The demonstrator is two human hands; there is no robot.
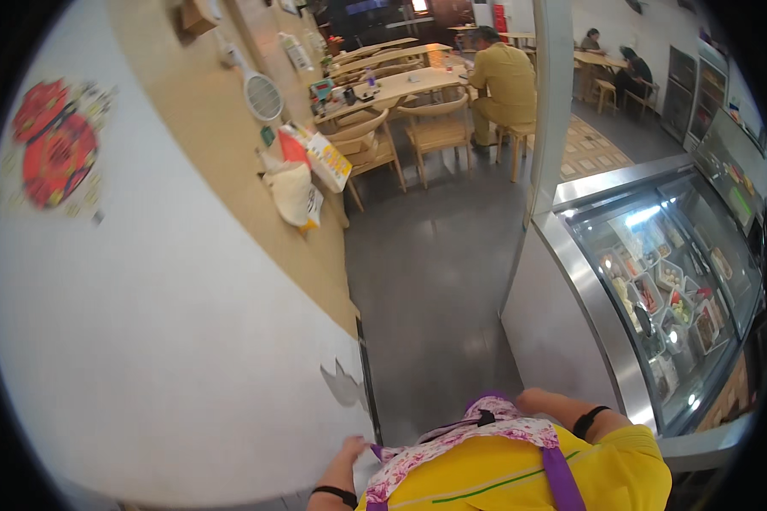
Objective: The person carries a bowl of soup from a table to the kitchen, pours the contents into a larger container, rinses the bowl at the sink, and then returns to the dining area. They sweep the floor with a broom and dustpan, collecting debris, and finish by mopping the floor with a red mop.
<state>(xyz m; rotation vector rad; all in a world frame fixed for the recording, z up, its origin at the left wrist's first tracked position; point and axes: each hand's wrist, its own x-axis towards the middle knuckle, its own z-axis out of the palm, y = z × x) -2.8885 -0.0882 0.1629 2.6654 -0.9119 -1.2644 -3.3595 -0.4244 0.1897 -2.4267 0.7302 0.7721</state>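
Observation:
My left hand (356,445) is low in the view, at the left edge of a floral apron (415,461) with purple trim, next to the white wall. It touches or is very near a purple corner of the apron; its fingers are too small to read. My right hand (529,400) is at the apron's upper right side, near the display case's side panel, with its fingers partly hidden. Black bands circle both forearms. The apron lies over a yellow shirt (505,472).
A glass display case (588,287) with food trays stands right. Bags (292,191) and an electric fly swatter (263,96) hang on the left wall. Ahead are wooden chairs (436,131), tables (409,83) and a seated person in tan (503,73); two more people sit farther back. Grey floor runs between.

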